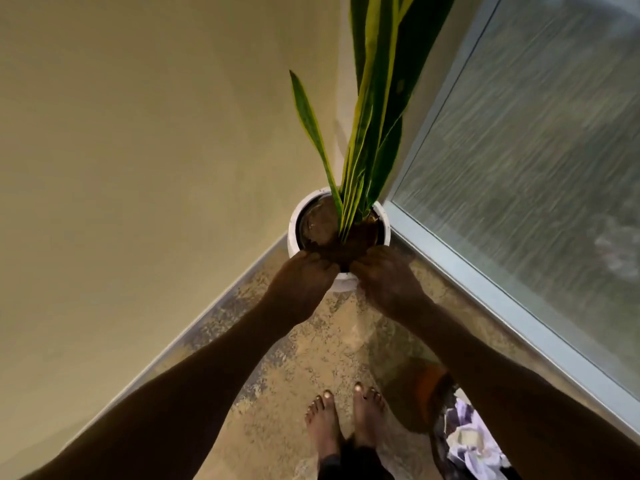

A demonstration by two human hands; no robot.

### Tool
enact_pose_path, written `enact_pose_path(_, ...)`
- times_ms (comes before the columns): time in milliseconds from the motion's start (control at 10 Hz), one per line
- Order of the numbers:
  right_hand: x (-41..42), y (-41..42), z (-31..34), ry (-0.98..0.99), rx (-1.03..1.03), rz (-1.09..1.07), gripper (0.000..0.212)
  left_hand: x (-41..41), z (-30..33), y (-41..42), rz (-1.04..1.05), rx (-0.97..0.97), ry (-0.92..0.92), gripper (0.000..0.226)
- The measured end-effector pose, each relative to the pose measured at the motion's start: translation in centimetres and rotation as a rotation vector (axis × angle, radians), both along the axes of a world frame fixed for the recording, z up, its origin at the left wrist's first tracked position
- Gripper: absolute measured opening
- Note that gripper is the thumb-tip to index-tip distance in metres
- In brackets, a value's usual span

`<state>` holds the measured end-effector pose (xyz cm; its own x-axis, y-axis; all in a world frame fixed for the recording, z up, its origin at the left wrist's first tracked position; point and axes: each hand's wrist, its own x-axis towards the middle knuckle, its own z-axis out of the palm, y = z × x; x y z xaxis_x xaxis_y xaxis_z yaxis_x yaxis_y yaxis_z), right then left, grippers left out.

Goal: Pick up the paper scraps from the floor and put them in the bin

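Both my hands are at the near rim of a white plant pot (294, 230) standing in the corner. My left hand (304, 282) curls over the rim's left part. My right hand (389, 280) curls over the right part, fingers reaching the soil edge. The bin (427, 393) with an orange rim and dark liner stands at the bottom right, partly behind my right forearm. Crumpled white and purple paper scraps (472, 443) lie inside it. No loose scrap shows on the speckled floor (311, 358).
A snake plant (374, 133) with tall green and yellow leaves rises from the pot. A beige wall (138, 168) runs along the left, a framed glass door (519, 168) along the right. My bare feet (346, 420) stand behind the pot.
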<state>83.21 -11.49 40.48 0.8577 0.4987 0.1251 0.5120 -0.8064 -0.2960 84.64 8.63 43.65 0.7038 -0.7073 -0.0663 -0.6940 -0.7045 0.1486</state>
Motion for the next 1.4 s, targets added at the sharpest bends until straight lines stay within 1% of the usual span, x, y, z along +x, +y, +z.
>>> enact_pose_path(100, 1.8, 0.7, -6.0, -0.01, -0.014, -0.017, 0.013, 1.9, -6.2, 0.2, -0.004, -0.012, 0.001, 0.021)
enact_pose_path(200, 3.4, 1.0, -11.8, 0.024, 0.002, -0.037, 0.02, 3.7, -12.4, 0.0, -0.018, -0.012, 0.001, 0.02)
enact_pose_path(300, 4.9, 0.9, -17.1, 0.071, -0.023, -0.031, 0.021, 5.0, -18.1, -0.2, 0.0, -0.025, -0.004, 0.036)
enact_pose_path(400, 6.2, 0.5, -21.4, 0.067, -0.034, -0.016, 0.017, 5.9, -22.8, -0.5, 0.004, -0.075, -0.007, 0.038)
enact_pose_path(500, 7.1, 0.3, -24.8, 0.047, -0.012, -0.001, 0.027, 6.9, -26.9, -0.8, 0.025, -0.09, -0.028, 0.034)
enact_pose_path(600, 7.7, 0.1, -27.4, 0.053, -0.049, -0.034, 0.022, 7.6, -29.6, -1.4, 0.083, -0.07, 0.015, 0.028)
enact_pose_path(800, 8.3, -0.2, -31.0, 0.071, -0.105, -0.029, 0.022, 7.7, -32.5, -1.5, 0.076, -0.134, 0.043, 0.037)
enact_pose_path(900, 8.2, -0.1, -32.4, 0.053, -0.085, -0.001, 0.018, 7.6, -33.7, -1.4, 0.065, -0.123, 0.054, 0.036)
enact_pose_path(1000, 8.2, 0.0, -32.8, 0.061, -0.092, -0.011, 0.023, 7.5, -34.2, -1.1, 0.092, -0.104, 0.047, 0.033)
enact_pose_path(1100, 8.9, -0.3, -32.8, 0.05, -0.097, 0.003, 0.031, 8.1, -34.4, -1.5, 0.074, -0.104, 0.054, 0.031)
enact_pose_path(1200, 9.6, -0.2, -31.9, 0.059, -0.166, 0.015, 0.037, 8.7, -33.7, -1.4, 0.111, -0.15, 0.112, 0.031)
enact_pose_path(1300, 10.0, -0.2, -32.0, 0.11, -0.192, 0.054, 0.04, 8.7, -33.7, -2.1, 0.1, -0.218, 0.15, 0.028)
enact_pose_path(1400, 10.0, -0.7, -31.6, 0.204, -0.194, 0.068, 0.043, 8.9, -33.5, -3.4, 0.297, 0.01, 0.309, 0.031)
